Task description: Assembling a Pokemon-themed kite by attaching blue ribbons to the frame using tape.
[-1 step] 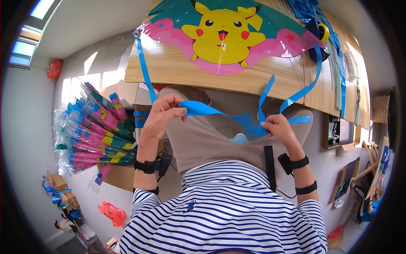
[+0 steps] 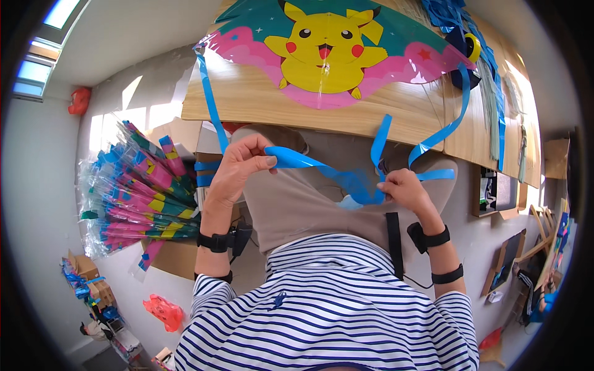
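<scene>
Over my lap, a blue ribbon stretches between my two hands, twisted and sagging in its blurred middle. My left hand pinches one stretch of it between thumb and fingertips. Closed on its other stretch is my right hand; a loose ribbon end sticks up beside those fingers. Beyond my hands, a kite lies on the wooden table, teal and pink with a yellow cartoon creature. Blue tails hang from its left and right corners, down past the table edge toward my hands.
Bundled folded kites in clear plastic stand at the left by a cardboard box. More blue ribbons and thin pale rods lie on the table at right. A red plastic bag rests on the floor.
The ribbon's middle has sagged and swung slightly, and the loose upright end has tilted left and dropped a little. My right hand has shifted slightly; my left hand looks almost still.
</scene>
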`<move>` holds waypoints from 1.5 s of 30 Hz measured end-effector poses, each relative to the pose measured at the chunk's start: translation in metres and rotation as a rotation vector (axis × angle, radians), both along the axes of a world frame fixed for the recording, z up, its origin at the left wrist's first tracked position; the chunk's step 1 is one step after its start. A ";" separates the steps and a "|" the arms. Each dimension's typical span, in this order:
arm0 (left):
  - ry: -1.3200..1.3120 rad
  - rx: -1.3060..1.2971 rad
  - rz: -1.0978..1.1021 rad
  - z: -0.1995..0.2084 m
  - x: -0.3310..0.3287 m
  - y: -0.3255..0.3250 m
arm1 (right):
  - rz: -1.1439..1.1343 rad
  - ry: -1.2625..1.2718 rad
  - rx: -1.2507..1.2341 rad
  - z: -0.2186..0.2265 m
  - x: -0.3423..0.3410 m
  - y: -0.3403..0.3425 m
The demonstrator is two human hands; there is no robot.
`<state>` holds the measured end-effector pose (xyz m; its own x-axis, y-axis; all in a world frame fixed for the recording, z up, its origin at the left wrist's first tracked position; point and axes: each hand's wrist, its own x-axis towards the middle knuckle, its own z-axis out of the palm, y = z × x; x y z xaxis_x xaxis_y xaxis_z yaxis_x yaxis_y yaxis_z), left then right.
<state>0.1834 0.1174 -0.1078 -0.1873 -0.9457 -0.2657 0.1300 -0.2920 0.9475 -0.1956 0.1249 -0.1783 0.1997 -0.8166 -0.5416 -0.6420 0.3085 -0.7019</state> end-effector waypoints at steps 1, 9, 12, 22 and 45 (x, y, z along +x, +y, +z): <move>-0.029 -0.030 -0.015 0.003 -0.009 -0.004 | 0.146 0.135 -0.081 0.002 0.002 0.001; 0.070 -0.057 -0.196 0.027 -0.059 -0.022 | 0.070 -0.579 -0.366 0.087 0.081 -0.029; 0.106 -0.059 -0.182 0.032 -0.067 -0.024 | 0.117 -0.703 -0.365 0.087 0.099 -0.035; 0.213 -0.014 -0.118 0.007 -0.086 -0.018 | -0.152 -0.745 -0.265 0.099 0.102 -0.041; -0.055 -0.001 0.034 -0.017 0.032 -0.027 | -0.044 0.102 -0.256 0.070 -0.055 -0.010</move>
<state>0.2152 0.0907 -0.1253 -0.1405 -0.9515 -0.2738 0.0874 -0.2874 0.9538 -0.2503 0.1144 -0.1082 0.1159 -0.9362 -0.3318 -0.7035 0.1584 -0.6928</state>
